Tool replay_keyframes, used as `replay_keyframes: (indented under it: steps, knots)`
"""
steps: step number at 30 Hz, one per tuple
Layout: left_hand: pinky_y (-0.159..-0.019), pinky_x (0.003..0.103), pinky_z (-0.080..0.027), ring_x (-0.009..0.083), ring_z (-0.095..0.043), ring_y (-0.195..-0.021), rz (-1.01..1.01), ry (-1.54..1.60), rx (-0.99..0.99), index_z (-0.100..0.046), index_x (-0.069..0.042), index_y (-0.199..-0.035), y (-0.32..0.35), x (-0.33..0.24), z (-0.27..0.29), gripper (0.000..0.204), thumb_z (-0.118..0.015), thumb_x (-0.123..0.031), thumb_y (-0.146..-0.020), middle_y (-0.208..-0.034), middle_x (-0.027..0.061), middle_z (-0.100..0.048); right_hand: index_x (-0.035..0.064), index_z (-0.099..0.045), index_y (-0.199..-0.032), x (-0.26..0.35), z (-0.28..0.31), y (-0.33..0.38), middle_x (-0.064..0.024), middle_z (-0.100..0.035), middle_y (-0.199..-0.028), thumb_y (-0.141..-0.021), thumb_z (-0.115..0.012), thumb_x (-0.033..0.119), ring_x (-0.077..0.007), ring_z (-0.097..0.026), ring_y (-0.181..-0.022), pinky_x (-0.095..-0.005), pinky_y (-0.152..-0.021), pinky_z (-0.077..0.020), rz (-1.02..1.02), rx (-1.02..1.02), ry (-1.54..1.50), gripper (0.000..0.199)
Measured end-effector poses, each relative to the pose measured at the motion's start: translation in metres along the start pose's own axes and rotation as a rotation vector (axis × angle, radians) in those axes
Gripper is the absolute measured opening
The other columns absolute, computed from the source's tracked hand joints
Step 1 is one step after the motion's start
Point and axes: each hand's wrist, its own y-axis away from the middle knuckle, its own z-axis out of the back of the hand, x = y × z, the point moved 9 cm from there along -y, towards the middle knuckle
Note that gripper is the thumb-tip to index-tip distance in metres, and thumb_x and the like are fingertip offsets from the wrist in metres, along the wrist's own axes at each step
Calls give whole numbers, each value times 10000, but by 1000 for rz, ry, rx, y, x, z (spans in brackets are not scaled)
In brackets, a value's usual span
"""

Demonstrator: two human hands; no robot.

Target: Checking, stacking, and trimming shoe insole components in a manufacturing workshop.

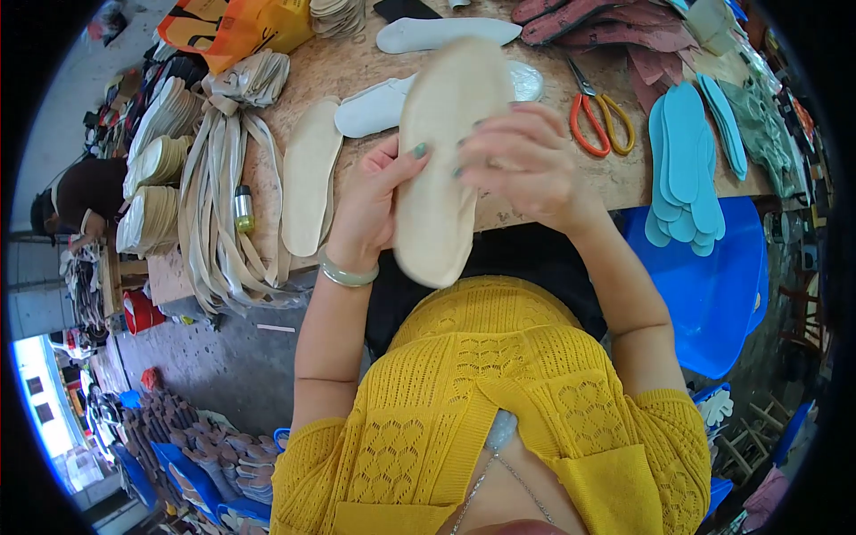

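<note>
A beige insole (437,205) is held up over the table's near edge, its toe end pointing away from me. My left hand (364,201) grips its left side, thumb pressed on the upper face. Beside the right edge, my right hand (526,165) has its fingers loosely apart, slightly blurred, with the fingertips over or against the insole; whether they touch cannot be made out. Another beige insole (308,183) lies on the table to the left. Partly hidden behind the held one is a white, sole-shaped piece (367,111), and a similar white piece (423,34) lies farther back.
Red-and-orange-handled scissors (590,125) and blue insoles (682,165) lie to the right, above a blue tub (704,285). Fabric straps (209,192), a small bottle (243,209) and stacked insoles (147,218) stand left. Reddish pieces (606,31) lie at the back. A person (87,192) bends at far left.
</note>
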Motion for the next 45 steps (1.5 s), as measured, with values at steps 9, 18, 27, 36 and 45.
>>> replay_keyframes:
  steps: [9,18,27,36,45]
  knots:
    - [-711,246,-517,75,-623,-805,-78,-153,-214,-619,-1,-1078,-3,23,4,208,-549,-154,-956,-957,36,-670,-51,-431,-1276,-79,-73,78,-106,-614,-1031,-763,-757,126,-134,-589,-961,-282,-772,-508,-1115,-317,-879,633]
    - [-593,259,-425,90,-494,-640,-348,-957,-405,-568,3,-822,-7,-16,16,292,-521,-244,-971,-683,72,-567,-17,-637,-1009,-71,-77,79,6,-630,-750,-953,-550,168,-52,-593,-651,-208,-561,-486,-1120,-255,-700,212]
    - [-624,265,-437,59,-479,-688,-233,-427,-332,-618,31,-930,-29,-20,37,339,-466,-264,-999,-774,3,-610,-22,-631,-1078,-39,-102,61,15,-638,-866,-958,-564,197,-54,-600,-714,-206,-636,-492,-1268,-359,-1202,259]
    - [-653,295,-445,131,-537,-719,-360,-953,-271,-589,3,-995,13,-14,31,288,-501,-270,-972,-766,80,-587,-8,-636,-1069,-52,-85,65,1,-636,-776,-936,-602,202,-27,-538,-665,-195,-595,-432,-1127,-300,-664,250]
    - [-844,420,-455,340,-568,-992,-220,-1538,-704,-517,-42,-1218,36,-112,158,378,-519,-297,-939,-1116,206,-581,-9,-615,-1109,-34,-117,64,-40,-659,-832,-910,-609,117,-77,-599,-666,-203,-609,-467,-1201,-28,-1009,235]
